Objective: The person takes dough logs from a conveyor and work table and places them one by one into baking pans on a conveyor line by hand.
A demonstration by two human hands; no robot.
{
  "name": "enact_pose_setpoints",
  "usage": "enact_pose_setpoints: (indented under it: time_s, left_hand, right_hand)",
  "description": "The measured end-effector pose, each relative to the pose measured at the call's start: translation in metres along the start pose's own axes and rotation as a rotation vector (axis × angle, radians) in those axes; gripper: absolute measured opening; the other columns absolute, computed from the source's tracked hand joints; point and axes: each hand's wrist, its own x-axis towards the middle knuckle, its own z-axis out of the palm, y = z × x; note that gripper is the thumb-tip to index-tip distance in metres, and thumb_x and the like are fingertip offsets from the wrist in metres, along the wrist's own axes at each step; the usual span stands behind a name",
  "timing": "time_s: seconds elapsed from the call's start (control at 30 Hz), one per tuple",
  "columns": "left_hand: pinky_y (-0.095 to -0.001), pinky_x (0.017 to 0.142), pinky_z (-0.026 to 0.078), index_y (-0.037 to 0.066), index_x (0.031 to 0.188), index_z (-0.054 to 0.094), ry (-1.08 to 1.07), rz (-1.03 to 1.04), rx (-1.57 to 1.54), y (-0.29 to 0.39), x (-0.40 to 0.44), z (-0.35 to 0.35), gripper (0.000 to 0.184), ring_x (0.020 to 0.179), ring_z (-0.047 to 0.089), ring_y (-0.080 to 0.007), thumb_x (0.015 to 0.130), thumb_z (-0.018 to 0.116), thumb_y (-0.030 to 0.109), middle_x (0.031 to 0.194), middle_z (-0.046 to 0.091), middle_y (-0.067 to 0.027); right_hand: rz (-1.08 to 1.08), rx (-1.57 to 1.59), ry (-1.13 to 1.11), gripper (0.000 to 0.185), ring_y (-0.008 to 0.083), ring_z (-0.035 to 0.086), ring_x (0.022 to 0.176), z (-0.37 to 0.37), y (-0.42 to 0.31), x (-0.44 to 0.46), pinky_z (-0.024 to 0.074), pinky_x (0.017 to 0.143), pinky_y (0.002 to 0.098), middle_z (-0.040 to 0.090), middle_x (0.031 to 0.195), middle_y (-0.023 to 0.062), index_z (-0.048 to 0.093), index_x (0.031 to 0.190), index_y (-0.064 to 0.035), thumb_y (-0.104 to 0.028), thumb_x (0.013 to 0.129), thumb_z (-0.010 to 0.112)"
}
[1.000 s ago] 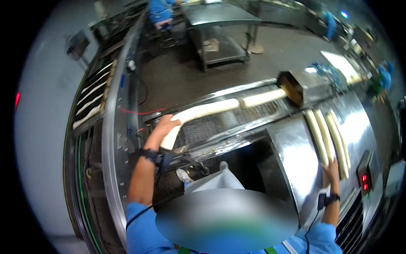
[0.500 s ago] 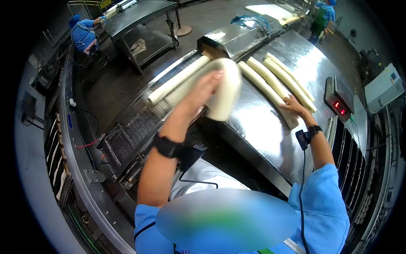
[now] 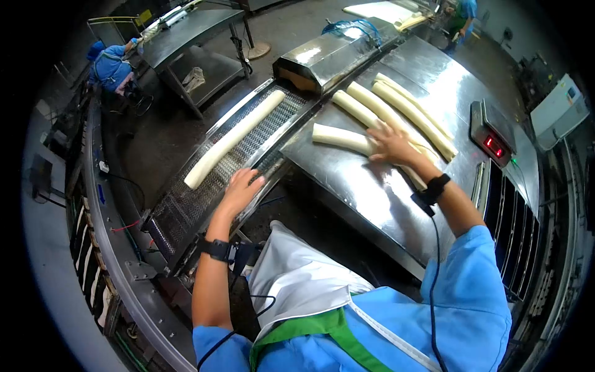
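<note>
Lying partly beneath the splayed right hand (image 3: 395,146), 1 pale roll (image 3: 341,139); near the empty left hand (image 3: 239,192), 1 conveyor roll (image 3: 235,140).

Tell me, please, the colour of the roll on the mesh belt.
The roll is pale cream; see head view.

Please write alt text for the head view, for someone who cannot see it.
A spread right hand touches long pale rolls on a metal table. The empty left hand is near a mesh conveyor bearing another roll; a digital scale sits on the table.
</note>
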Motion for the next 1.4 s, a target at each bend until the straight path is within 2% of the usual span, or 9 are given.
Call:
enact_pose_setpoints:
  time_s: [0.1, 0.27, 0.47, 0.8, 1.0, 1.1, 1.2, 1.33, 1.4]
  left_hand:
    - [-0.0444, 0.096, 0.016, 0.007, 0.114, 0.044, 0.122, -0.079, 0.080, -0.022, -0.017, 0.004, 0.049, 0.122, 0.018, -0.0270, 0.078, 0.045, 0.040, 0.128, 0.030, -0.0113]
    - [-0.0523, 0.091, 0.018, 0.010, 0.121, 0.034, 0.418, -0.172, 0.279, -0.044, -0.030, -0.003, 0.053, 0.121, 0.016, -0.0317, 0.074, 0.053, 0.026, 0.131, 0.022, -0.0138]
    - [-0.0482, 0.094, 0.015, 0.011, 0.125, 0.029, 0.628, -0.342, 0.481, -0.090, -0.042, -0.032, 0.060, 0.123, 0.015, -0.0275, 0.071, 0.054, 0.022, 0.132, 0.021, -0.0117]
    - [-0.0474, 0.090, 0.022, 0.016, 0.120, 0.035, 0.406, -0.473, 0.538, -0.141, -0.066, -0.073, 0.060, 0.111, 0.035, -0.0239, 0.066, 0.061, 0.017, 0.118, 0.040, -0.0058]
    - [-0.0435, 0.078, 0.037, 0.008, 0.100, 0.050, 0.418, -0.461, 0.633, -0.147, -0.077, -0.096, 0.047, 0.091, 0.049, -0.0318, 0.057, 0.062, 0.021, 0.097, 0.054, -0.0126]
    - [-0.0363, 0.065, 0.041, -0.005, 0.083, 0.053, 0.335, -0.461, 0.109, -0.145, -0.079, -0.107, 0.037, 0.070, 0.053, -0.0328, 0.057, 0.056, 0.022, 0.077, 0.054, -0.0213]
    - [-0.0293, 0.058, 0.038, -0.002, 0.074, 0.053, 0.385, -0.563, -0.616, -0.094, -0.093, -0.108, 0.022, 0.062, 0.049, -0.0160, 0.062, 0.052, 0.017, 0.067, 0.051, -0.0070]
    - [-0.0236, 0.062, 0.040, 0.002, 0.088, 0.054, 0.424, -0.264, -0.843, -0.033, -0.074, -0.111, 0.017, 0.069, 0.049, -0.0099, 0.075, 0.051, 0.013, 0.077, 0.053, -0.0022]
    - [-0.0218, 0.060, 0.041, 0.002, 0.091, 0.054, 0.271, -0.098, -0.951, -0.001, -0.046, -0.111, 0.018, 0.068, 0.051, -0.0091, 0.078, 0.051, 0.014, 0.080, 0.055, -0.0027]
  right_hand:
    - [-0.021, -0.091, 0.096, 0.068, 0.0290, 0.015, 0.123, 0.019, -0.028, 0.039, 0.0205, 0.094, 0.0532, 0.012, 0.136, 0.0074, 0.022, 0.128, -0.0226, -0.051, 0.072, 0.050]
    - [0.142, 0.076, 0.236, 0.061, 0.0402, 0.019, 0.118, 0.017, -0.023, 0.085, 0.0227, 0.086, 0.0626, 0.017, 0.133, 0.0147, 0.027, 0.126, -0.0205, -0.042, 0.074, 0.052]
    - [0.205, 0.110, 0.238, 0.064, 0.0413, 0.022, 0.117, 0.020, -0.011, 0.097, 0.0255, 0.084, 0.0629, 0.017, 0.132, 0.0168, 0.028, 0.124, -0.0223, -0.042, 0.070, 0.057]
    - [0.148, 0.167, 0.093, 0.071, 0.0384, 0.018, 0.119, 0.038, 0.028, -0.017, 0.0218, 0.090, 0.0566, 0.013, 0.133, 0.0178, 0.021, 0.128, -0.0281, -0.046, 0.069, 0.057]
    - [0.248, 0.247, 0.001, 0.064, 0.0361, 0.013, 0.122, 0.041, 0.034, -0.047, 0.0168, 0.093, 0.0551, 0.012, 0.133, 0.0168, 0.021, 0.127, -0.0325, -0.046, 0.073, 0.053]
    - [0.181, 0.305, 0.084, 0.064, 0.0392, 0.011, 0.121, 0.050, 0.046, -0.040, 0.0140, 0.093, 0.0566, 0.009, 0.134, 0.0155, 0.022, 0.126, -0.0364, -0.048, 0.072, 0.053]
    - [0.239, 0.302, 0.016, 0.063, 0.0431, 0.010, 0.120, 0.050, 0.049, -0.033, 0.0129, 0.093, 0.0580, 0.008, 0.135, 0.0136, 0.022, 0.126, -0.0361, -0.047, 0.072, 0.054]
    - [0.177, 0.272, 0.063, 0.063, 0.0447, 0.012, 0.119, 0.057, 0.060, -0.025, 0.0131, 0.093, 0.0572, 0.010, 0.135, 0.0147, 0.023, 0.126, -0.0350, -0.046, 0.072, 0.053]
    - [0.221, 0.179, -0.026, 0.062, 0.0354, 0.017, 0.121, 0.042, 0.053, -0.027, 0.0167, 0.095, 0.0515, 0.012, 0.133, 0.0169, 0.022, 0.128, -0.0307, -0.048, 0.075, 0.049]
